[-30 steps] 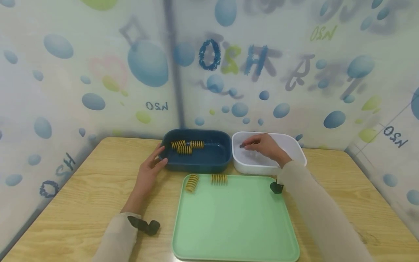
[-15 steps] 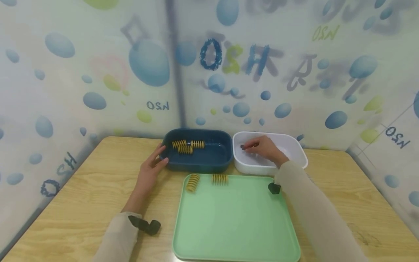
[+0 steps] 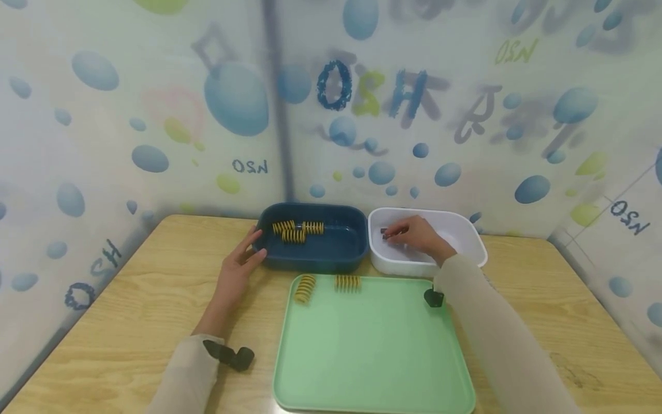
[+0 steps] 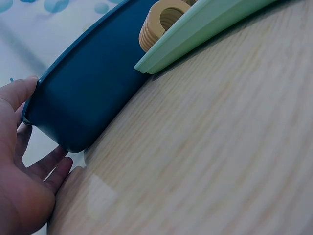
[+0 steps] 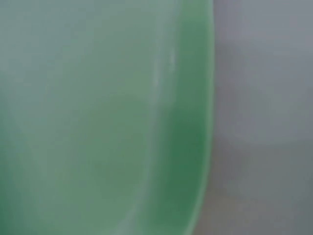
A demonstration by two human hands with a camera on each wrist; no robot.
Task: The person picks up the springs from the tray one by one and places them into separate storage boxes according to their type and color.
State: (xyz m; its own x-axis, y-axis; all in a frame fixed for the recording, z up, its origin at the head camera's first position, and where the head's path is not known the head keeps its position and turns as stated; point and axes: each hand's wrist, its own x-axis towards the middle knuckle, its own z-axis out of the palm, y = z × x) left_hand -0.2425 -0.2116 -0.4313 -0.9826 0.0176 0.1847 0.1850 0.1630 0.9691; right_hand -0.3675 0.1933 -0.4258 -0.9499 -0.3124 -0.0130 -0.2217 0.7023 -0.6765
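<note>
My left hand (image 3: 238, 270) rests against the left end of a dark blue bin (image 3: 341, 265), fingers spread. In the left wrist view the thumb touches the rim of that bin (image 4: 83, 93) and the other fingers lie along its end. Several yellow coil springs (image 3: 293, 236) lie inside, at the left. Over in the white bin (image 3: 403, 267), my right hand (image 3: 416, 234) reaches down with thumb and fingers together at a small dark piece (image 3: 384, 231), which it seems to pinch. Its kind is too small to tell, and the hand hides part of the bin's floor.
A light green tray (image 3: 372, 345) lies in front of both bins, with one yellow spring (image 3: 305, 288) at its far left corner and another spring (image 3: 347, 283) along its back edge. The wooden table (image 3: 129, 322) meets a patterned wall behind. The right wrist view is blurred.
My right hand has lowered slightly inside the white bin, still at the small dark piece. The left hand stays against the blue bin; the springs have not moved.
</note>
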